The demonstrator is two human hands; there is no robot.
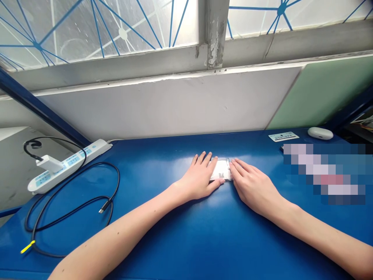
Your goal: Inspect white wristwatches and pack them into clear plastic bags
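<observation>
A small flat white packet (pixel 218 170), with what looks like a clear plastic edge and a small dark printed patch, lies on the blue table (pixel 186 237). My left hand (pixel 199 177) rests over its left end, fingers spread and thumb stretched along the near edge. At the opposite end, my right hand (pixel 252 182) has its fingers pressed together on the packet's right edge. Its thumb is hidden beneath the hand, and both ends of the packet are partly covered.
On the left lies a white power strip (pixel 96 147) with a plugged-in white charger (pixel 51 164) and a coiled black cable (pixel 118 179). A printed card (pixel 283 136) and a white earbud case (pixel 320 133) are at the back right, beyond a pixelated patch. A wall runs behind the table.
</observation>
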